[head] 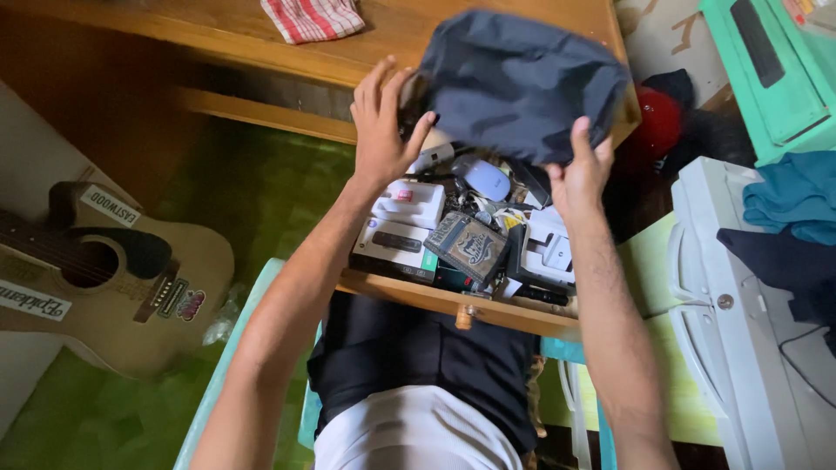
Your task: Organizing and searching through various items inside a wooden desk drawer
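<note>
I see both hands gripping a dark blue pouch [521,83] above the open drawer [453,300]: left hand [383,130] fingers on its left end, right hand [582,170] pinching the lower right edge; long axis runs left-right, slightly tilted.

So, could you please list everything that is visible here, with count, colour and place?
pouch: one, dark blue fabric, held above the drawer
drawer: one, wooden, open, full of small items
boxes: several, mostly white, inside the drawer
desk: one, wooden, top of view
cloth: one, red and white checked, on the desk
guitar: one, tan acoustic, left on the green floor
clothes: some, teal and dark, at right
hands: left hand and right hand, both gripping the pouch
</note>
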